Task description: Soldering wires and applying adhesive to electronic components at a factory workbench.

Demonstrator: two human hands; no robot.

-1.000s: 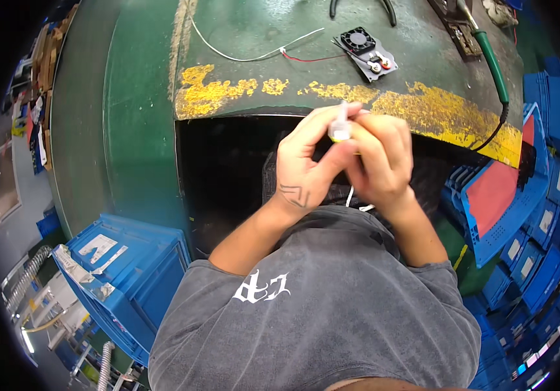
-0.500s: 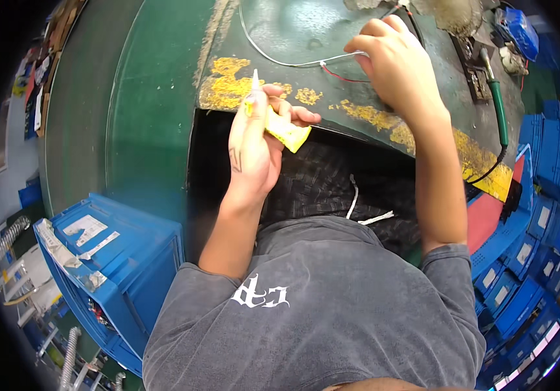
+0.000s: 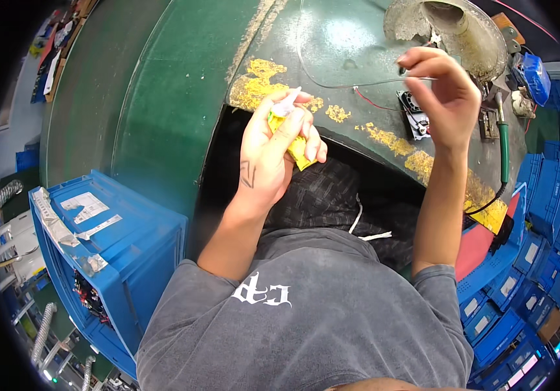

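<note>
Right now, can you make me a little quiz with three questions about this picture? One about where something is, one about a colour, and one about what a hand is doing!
1. Where is the blue crate?
A. On the bench top
B. Down at the person's left side
C. In the person's lap

2. What colour is the squeezed tube in the left hand?
A. Yellow with a white tip
B. Red
C. Black

3. What is the right hand doing?
A. Lying flat on the bench
B. Gripping the green-handled tool
C. Pinching a thin clear wire, raised above the green bench

Answers:
1 B: the crate sits low at the left, beside the bench.
2 A: yellow shows between the fingers, with a white nozzle on top.
3 C: fingertips close on the wire; the green-handled tool lies untouched.
</note>
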